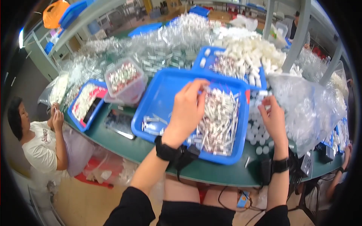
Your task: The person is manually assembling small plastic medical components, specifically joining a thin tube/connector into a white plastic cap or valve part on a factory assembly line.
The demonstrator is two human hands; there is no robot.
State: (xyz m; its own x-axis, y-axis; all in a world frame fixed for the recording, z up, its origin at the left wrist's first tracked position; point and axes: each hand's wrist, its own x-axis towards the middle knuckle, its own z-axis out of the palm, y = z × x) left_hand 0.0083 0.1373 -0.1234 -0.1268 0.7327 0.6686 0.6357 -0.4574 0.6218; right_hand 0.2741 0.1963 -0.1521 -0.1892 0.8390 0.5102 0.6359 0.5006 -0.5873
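The left hand (pixel 187 108) curls over the blue tray (pixel 160 92) of slim white pieces (pixel 220 126), its grip unclear, while the right hand (pixel 273 115) seems to pinch a white cylinder (pixel 263 93) beside the tray, best held lightly by the fingertips.

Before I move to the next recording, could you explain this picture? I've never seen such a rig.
There's no machine: a person works with two bare hands. This single picture comes from the left of two fisheye cameras worn on the head, so straight edges bend. The left hand is over a large blue tray of small white pieces; blur hides whether it holds any. A small white piece shows by the fingertips of the right hand, perhaps held. Also on the green table is a clear plastic box.
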